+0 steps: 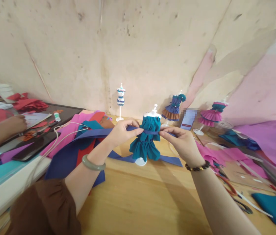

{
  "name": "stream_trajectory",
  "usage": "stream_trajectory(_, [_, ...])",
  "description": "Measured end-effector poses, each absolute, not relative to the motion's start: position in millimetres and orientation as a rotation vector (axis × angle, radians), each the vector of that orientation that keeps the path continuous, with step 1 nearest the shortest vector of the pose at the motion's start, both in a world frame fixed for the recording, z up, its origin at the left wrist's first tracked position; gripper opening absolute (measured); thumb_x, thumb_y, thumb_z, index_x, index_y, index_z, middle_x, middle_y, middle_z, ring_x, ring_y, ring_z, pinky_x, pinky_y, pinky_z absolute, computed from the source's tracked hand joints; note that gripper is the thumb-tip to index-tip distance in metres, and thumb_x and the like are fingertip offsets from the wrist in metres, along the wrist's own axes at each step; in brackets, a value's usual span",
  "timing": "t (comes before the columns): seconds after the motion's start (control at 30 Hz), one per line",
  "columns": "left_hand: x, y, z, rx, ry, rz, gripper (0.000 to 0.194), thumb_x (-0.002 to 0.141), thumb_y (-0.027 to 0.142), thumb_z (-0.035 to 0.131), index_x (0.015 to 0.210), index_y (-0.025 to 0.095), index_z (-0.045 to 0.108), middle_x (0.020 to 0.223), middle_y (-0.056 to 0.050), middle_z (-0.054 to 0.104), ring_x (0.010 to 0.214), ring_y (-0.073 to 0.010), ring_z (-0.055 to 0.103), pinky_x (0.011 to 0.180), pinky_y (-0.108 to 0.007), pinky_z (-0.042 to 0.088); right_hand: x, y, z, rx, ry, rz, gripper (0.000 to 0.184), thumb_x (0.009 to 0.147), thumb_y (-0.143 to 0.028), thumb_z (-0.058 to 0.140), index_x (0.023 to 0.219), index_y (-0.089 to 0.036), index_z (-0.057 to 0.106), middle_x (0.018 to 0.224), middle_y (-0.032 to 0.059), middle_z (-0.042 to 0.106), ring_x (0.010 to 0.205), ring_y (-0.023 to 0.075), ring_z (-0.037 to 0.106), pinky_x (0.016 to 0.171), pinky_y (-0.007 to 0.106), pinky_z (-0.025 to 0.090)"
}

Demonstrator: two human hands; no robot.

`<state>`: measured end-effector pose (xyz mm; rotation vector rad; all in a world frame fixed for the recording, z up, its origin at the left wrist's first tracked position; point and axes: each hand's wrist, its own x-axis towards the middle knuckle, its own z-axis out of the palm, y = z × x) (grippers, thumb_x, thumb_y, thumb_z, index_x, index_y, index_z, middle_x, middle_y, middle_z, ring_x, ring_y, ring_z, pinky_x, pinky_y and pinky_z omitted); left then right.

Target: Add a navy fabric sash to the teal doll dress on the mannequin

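Note:
A miniature white dress form (140, 161) on a round base stands before me, wearing a ruffled teal dress (145, 148). Across its waist runs a narrow blue strip (151, 132). My left hand (125, 131) pinches the strip at the dress's left side, thumb and fingers together. On the other side my right hand (180, 138) pinches the same strip between thumb and fingers. Behind the dress form's base, a wider blue strip (170, 160) lies on the table.
Three more mini dress forms stand by the wall: a striped one (120, 101), a blue-brown one (172, 109) and a pink one (212, 116). A phone (188, 119) leans there. Scissors (242, 205) lie right, fabric pieces (64, 143) left. Another person's hand (16, 124) is far left.

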<state>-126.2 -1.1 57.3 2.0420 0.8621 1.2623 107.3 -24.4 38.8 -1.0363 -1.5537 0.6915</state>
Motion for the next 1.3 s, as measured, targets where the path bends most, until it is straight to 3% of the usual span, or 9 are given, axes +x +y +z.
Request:
stream_trajectory(0.13, [-127,1,55,1.955,0.914,1.222,0.024,0.072,0.037,0.070,0.070,0.015,0.062,0.069,-0.001,0.063,0.068,-0.0132,0.056,0.065,-0.027,0.045,108,-23,37,-1.012,-1.539,0.709,0.024,0.072,-0.045,0.076,0.073,-0.021,0.072,0.097,0.0059,0.075,0.094,0.0239,0.067,0.087,0.042,0.052])
stream_trajectory(0.6, [-122,10,43,1.659,0.782,1.277,0.030,0.062,0.040,0.079,0.072,0.015,0.066,0.072,-0.001,0.066,0.072,-0.0137,0.060,0.073,-0.030,0.049,104,-18,30,-1.010,-1.446,0.776,0.027,0.070,-0.047,0.077,0.080,-0.022,0.074,0.091,0.0052,0.075,0.090,0.0229,0.067,0.085,0.040,0.052])
stream_trajectory(0.9, [-119,10,40,1.619,0.680,1.272,0.025,0.067,0.036,0.077,0.076,0.014,0.067,0.090,-0.005,0.070,0.085,-0.0158,0.062,0.078,-0.029,0.048,104,-13,22,-0.968,-1.443,0.849,0.033,0.072,-0.050,0.074,0.085,-0.020,0.073,0.082,0.0051,0.073,0.077,0.0190,0.066,0.075,0.035,0.053])
stream_trajectory(1.17, [-119,11,35,1.608,0.676,1.201,0.030,0.069,0.040,0.076,0.082,0.014,0.067,0.076,-0.002,0.066,0.067,-0.0098,0.057,0.056,-0.021,0.041,99,-16,22,-0.964,-1.449,0.892,0.036,0.072,-0.052,0.074,0.086,-0.019,0.072,0.082,0.0045,0.073,0.075,0.0187,0.064,0.074,0.036,0.052])
stream_trajectory(1.3, [-118,12,32,1.577,0.621,1.218,0.030,0.069,0.040,0.077,0.081,0.014,0.067,0.070,0.001,0.063,0.061,-0.0074,0.053,0.056,-0.020,0.038,99,-16,22,-0.914,-1.402,0.990,0.028,0.072,-0.045,0.076,0.083,-0.020,0.072,0.079,0.0020,0.071,0.074,0.0167,0.063,0.075,0.035,0.051])
